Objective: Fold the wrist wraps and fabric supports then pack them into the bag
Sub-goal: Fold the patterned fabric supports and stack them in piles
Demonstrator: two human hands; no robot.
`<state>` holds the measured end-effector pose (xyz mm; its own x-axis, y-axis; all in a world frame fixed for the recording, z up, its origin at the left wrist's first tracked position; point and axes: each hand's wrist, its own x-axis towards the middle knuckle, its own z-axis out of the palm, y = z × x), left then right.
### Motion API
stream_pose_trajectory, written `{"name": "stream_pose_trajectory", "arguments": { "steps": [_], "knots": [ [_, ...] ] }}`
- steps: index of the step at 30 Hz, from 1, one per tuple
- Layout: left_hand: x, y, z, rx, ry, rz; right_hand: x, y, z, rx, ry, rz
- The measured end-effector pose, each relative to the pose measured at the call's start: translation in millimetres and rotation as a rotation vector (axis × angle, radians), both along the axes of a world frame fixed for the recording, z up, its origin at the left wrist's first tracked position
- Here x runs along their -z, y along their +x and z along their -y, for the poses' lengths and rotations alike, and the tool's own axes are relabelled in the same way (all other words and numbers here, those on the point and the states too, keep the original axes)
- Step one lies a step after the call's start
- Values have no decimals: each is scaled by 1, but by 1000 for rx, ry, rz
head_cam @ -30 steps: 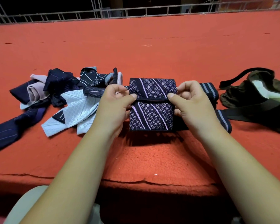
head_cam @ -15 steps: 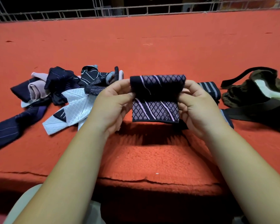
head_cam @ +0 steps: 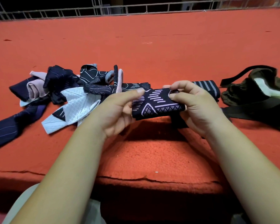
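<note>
Counter [head_cam: 152, 54], red and fuzzy, fills the view, with a messy pile of wraps [head_cam: 63, 97] on the left and the dark bag [head_cam: 252, 88] on the right, its black strap [head_cam: 252, 109] lying flat toward the middle. Both hands are up over the near middle, and the left hand [head_cam: 118, 112] and right hand [head_cam: 196, 107] pinch the two ends of one folded wrap [head_cam: 157, 104], which runs long from left to right. The bag is to the right, so the right hand is nearer, and only a small striped wrap [head_cam: 205, 85] and the strap sit in between.
</note>
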<state>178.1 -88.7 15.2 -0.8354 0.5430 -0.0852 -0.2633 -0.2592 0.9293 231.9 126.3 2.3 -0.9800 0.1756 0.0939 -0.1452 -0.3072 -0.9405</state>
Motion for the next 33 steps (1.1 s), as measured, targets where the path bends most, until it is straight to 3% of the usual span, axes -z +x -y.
{"name": "stream_pose_trajectory", "arguments": {
  "steps": [3, 7, 11, 14, 21, 26, 33],
  "knots": [
    [8, -4, 3, 32, -213, -98, 4, -2, 0, 49, 108, -18],
    [8, -2, 1, -68, -270, -188, 7, -3, -3, 16, 368, 137],
    [16, -9, -1, -174, -391, -287, 12, -1, 1, 57, 539, 103],
    [17, -12, -2, -215, -499, -336, 13, -4, 7, 134, 579, 59],
    [-2, -30, -5, -385, -518, -431, 0, -28, 17, 279, 519, 123],
    [-30, -71, -2, -473, -712, -511, -25, -81, 28, 345, 674, 107],
    [-30, -120, 17, -411, -1062, -568, -27, -139, 47, 327, 943, 242]
  ]
}}
